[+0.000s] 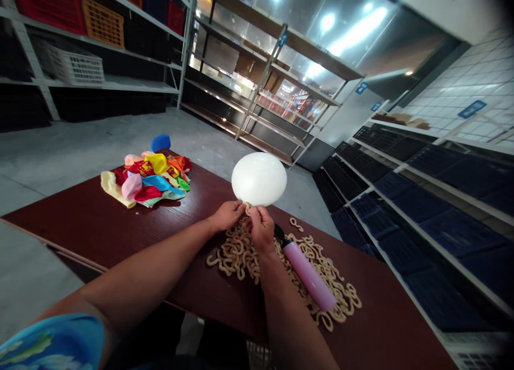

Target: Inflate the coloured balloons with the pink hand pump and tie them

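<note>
A white inflated balloon (259, 178) stands above my hands over the far part of the brown table. The fingers of my left hand (228, 216) are pinched at the balloon's neck from the left. My right hand (261, 225) is closed at the same spot from the right. A small tan loop (247, 207) shows between my fingertips; whether it is the neck or a separate piece I cannot tell. Below my hands lies a heap of tan curled pieces (236, 252). On the heap's right part rests a pink hand pump (309, 276) with a black end, beside my right forearm.
Flat balloons (152, 180) of several colours lie piled on the table's (188, 236) left part, a blue one (160, 142) at the far edge. One tan curl lies apart at the right. Shelves (265, 75) stand behind, with crates (74, 65) at left and dark bins (421, 220) at right.
</note>
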Tool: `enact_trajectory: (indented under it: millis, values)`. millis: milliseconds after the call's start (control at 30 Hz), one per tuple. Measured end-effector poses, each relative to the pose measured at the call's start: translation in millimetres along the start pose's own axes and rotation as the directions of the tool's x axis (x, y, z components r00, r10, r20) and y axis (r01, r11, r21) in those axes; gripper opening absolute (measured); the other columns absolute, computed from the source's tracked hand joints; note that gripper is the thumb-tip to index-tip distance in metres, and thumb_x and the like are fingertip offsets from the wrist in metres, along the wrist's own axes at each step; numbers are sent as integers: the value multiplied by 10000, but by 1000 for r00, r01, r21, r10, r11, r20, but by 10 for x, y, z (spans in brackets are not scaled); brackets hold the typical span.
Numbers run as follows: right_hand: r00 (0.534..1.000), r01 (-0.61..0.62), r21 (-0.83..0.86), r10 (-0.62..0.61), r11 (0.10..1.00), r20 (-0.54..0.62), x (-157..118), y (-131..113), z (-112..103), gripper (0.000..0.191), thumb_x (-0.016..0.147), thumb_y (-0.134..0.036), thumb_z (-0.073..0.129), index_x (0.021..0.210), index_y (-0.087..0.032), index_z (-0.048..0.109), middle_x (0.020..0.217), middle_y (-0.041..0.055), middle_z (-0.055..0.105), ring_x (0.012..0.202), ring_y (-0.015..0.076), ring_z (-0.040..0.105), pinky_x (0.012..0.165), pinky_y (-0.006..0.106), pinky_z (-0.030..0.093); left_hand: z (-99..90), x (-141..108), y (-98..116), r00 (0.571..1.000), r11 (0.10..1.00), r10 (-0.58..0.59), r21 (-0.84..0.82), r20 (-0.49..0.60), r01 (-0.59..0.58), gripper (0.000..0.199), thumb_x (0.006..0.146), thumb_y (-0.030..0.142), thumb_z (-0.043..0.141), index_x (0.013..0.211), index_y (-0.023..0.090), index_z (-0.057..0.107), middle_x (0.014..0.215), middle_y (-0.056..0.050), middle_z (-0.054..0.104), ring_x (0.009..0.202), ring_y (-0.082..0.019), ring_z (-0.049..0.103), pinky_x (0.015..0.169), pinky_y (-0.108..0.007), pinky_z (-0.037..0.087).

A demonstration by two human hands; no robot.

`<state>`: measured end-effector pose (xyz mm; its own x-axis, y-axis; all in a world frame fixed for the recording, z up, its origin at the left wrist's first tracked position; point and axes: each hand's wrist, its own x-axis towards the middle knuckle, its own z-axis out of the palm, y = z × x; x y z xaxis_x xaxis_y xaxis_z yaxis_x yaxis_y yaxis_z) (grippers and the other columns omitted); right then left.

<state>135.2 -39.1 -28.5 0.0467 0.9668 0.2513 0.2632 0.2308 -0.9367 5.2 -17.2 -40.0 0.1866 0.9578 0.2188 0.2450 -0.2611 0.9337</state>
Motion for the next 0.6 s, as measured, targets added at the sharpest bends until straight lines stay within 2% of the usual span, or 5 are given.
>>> enact_trajectory:
  millis: [67,233,367,467,600]
  values:
    - [999,-50,90,50,995,2,14,3,-10,337,773,-516,475,833,-194,553,642,-26,605,431,98,503,391,219,363,6,1,-7,999,996,-43,-79,-9,43,401,837,443,361,793,144,624,710,-29,606,639,-124,515,600,-221,390]
    - [997,-78,124,78,989,9,43,45,-33,325,688,-456,617,875,-191,601,558,-36,586,456,108,513,418,216,381,50,-23,-23,987,953,-116,-268,113,143,451,805,534,387,759,140,604,605,-18,581,504,-101,473,500,-211,374]
    - [998,-53,121,49,991,30,24,39,-17,319,677,-431,629,878,-183,631,626,-11,623,484,113,521,448,238,425,60,-21,-54,988,967,-137,-207,73,149,454,781,545,420,722,137,611,631,-40,606,546,-122,513,519,-219,392]
    - [999,-37,56,38,998,-9,-8,23,18,286,693,-433,609,820,-178,635,575,-18,599,467,112,501,442,239,422,53,-19,-60,991,981,-125,-142,38,129,457,797,534,394,706,142,610,629,-41,601,562,-128,513,518,-220,386]
    - [999,-2,-45,0,999,-52,-23,46,43,278,753,-447,526,802,-182,592,539,-29,563,461,115,494,458,242,422,53,-31,-26,991,977,-109,-174,73,121,468,810,537,372,655,143,571,593,-30,566,520,-108,461,495,-219,357]
